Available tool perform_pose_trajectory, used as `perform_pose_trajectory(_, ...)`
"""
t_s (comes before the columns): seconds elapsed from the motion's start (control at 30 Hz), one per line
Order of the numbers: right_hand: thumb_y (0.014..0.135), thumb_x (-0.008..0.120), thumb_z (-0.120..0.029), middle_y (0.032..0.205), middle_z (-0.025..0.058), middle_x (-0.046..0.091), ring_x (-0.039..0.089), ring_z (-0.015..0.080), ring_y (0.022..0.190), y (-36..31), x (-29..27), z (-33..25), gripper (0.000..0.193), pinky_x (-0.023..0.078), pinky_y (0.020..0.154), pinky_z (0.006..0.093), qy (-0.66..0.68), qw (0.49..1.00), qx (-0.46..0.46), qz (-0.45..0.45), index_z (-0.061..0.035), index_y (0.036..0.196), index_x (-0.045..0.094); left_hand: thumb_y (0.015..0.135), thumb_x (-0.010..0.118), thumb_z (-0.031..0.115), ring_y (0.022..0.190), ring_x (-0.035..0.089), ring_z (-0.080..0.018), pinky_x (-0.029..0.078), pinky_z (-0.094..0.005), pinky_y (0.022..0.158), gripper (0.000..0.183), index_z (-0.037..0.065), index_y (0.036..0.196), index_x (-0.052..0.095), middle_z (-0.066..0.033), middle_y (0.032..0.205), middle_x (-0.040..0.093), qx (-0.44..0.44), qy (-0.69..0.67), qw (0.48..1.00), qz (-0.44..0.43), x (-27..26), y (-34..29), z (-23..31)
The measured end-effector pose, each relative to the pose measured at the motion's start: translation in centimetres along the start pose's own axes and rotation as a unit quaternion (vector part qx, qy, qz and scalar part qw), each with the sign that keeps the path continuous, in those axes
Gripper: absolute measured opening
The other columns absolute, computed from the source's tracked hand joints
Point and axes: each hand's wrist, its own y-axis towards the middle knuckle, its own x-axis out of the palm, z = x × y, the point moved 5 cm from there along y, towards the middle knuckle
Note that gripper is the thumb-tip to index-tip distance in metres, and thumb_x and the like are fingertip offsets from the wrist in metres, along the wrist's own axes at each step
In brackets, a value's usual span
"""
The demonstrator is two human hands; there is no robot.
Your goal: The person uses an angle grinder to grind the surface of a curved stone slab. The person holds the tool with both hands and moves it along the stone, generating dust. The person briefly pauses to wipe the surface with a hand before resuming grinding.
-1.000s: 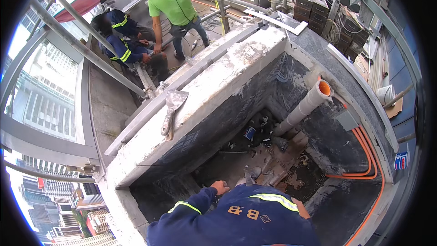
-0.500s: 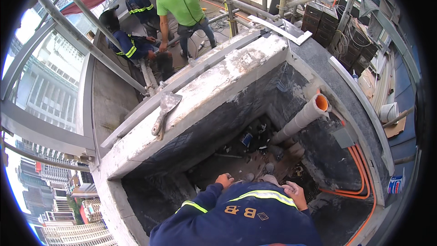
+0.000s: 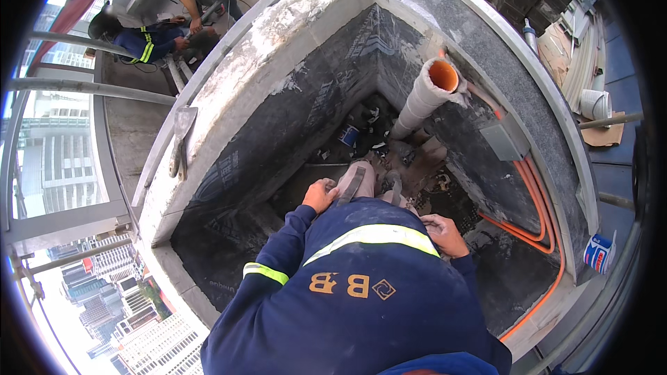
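I stand inside a dark-lined concrete pit, in a navy jacket with reflective bands. Beside my left thigh is my left hand [image 3: 320, 195], its fingers curled in against the dusty trousers [image 3: 357, 179]. My right hand [image 3: 447, 235] rests at my right hip with bent fingers; the jacket hides part of it. Whether either hand pinches cloth or something small cannot be made out. On the pit's left ledge, away from both hands, lies a scraper [image 3: 183, 127] with a broad blade.
A wrapped pipe [image 3: 421, 105] with an orange inside rises from the pit. A grey junction box [image 3: 503, 141] and orange conduits [image 3: 539, 198] run along the right wall. Debris surrounds a blue container [image 3: 349, 135]. A blue-and-white tub [image 3: 599, 253] stands outside. Co-workers [image 3: 156, 45] crouch beyond the ledge.
The view has tipped further down into the pit and turned. My hands now appear higher in the picture, and more of my legs shows. The scraper stays on the ledge.
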Motion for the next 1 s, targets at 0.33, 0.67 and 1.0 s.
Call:
perform_pose_trajectory(0.33,0.079,0.080,-0.005,0.121,0.0118,0.069,0.067,0.0174,0.093,6.5,3.0,-25.0,0.059,0.053,0.083,0.0311,-0.334,0.891,-0.283,0.119,0.0041,0.134,0.061,0.091,0.076,0.016,0.098,0.071,-0.0324,0.056,-0.0412,0.088,0.036,0.000,0.122,0.067,-0.0202,0.111,0.069,0.295,0.023,0.937,0.186,-25.7,1.3,22.0)
perform_pose_trajectory(0.67,0.081,0.082,-0.007,0.124,0.0208,0.064,0.064,0.0352,0.111,25.5,17.9,-32.5,0.051,0.053,0.096,0.0417,-0.393,0.802,-0.437,0.108,0.0068,0.126,0.062,0.094,0.071,0.027,0.105,0.067,-0.0344,0.052,-0.0452,0.091,0.035,0.008,0.123,0.068,-0.0135,0.115,0.068,0.205,0.408,0.819,0.348,-59.0,18.3,16.5)
perform_pose_trajectory(1.0,0.096,0.051,-0.069,0.146,0.0245,0.039,0.042,0.0368,0.134,44.3,23.4,-33.8,0.095,0.035,0.114,0.0516,-0.355,0.594,-0.658,0.298,0.0056,0.154,0.037,0.083,0.078,0.020,0.118,0.057,-0.0263,0.049,-0.0437,0.091,0.045,0.012,0.125,0.065,-0.0089,0.120,0.059,0.181,0.597,0.777,0.080,-57.9,42.5,-4.9)
